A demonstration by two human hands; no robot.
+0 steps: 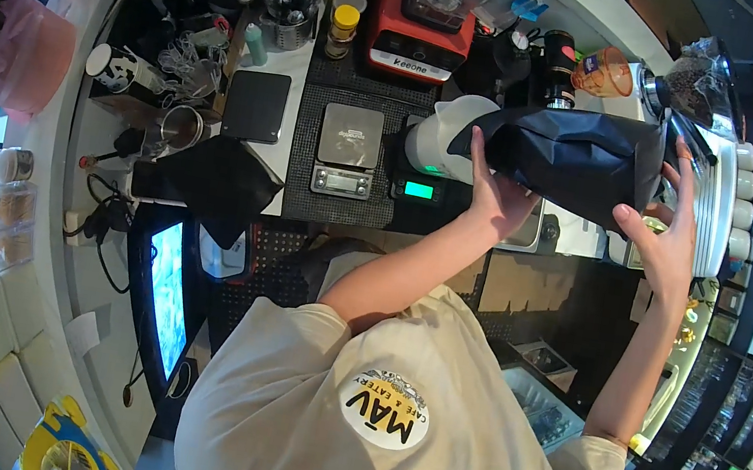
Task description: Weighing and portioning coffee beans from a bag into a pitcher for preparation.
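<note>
Head view: both hands hold a black bag tipped sideways above the counter. The left hand cups its underside near the folded end, fingers curled on it; the right hand spreads wide against the mouth end. The bag's long axis runs left to right, mouth toward the clear hopper of beans. Steadying calls for firm support underneath and a slow tilt.

Both arms raised, left hand cupped, right hand spread
</note>
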